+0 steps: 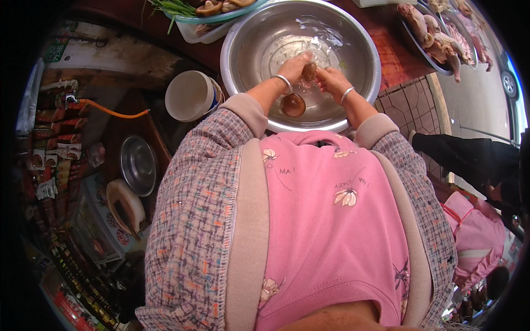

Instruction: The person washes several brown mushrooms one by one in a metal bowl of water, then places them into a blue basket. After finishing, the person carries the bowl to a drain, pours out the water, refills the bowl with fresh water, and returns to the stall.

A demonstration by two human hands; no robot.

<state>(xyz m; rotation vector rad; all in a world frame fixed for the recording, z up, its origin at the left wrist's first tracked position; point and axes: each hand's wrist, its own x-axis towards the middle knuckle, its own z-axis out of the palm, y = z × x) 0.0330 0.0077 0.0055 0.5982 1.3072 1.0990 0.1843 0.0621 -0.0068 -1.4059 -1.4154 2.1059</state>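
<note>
A large round metal basin (244, 66) with water in it stands before me. Over the water my left hand (295, 68) and my right hand (332, 82) both hold one brown mushroom (309, 71) between them, my left fingers at its upper left and my right fingertips on its right side. A second mushroom, with a wide brown cap (293, 105), lies cap up in the water near the basin's near rim, below my left wrist. Each wrist bears a silver-coloured bangle. Parts of my fingers are hidden behind the held mushroom.
A teal-rimmed bowl (223, 17) of mushrooms and green stalks stands at the upper left, above a white tub (192, 36). White buckets (186, 97) stand left of the basin. Plates with plucked poultry (445, 45) are at the upper right. A person's dark-clothed leg (459, 153) shows at right.
</note>
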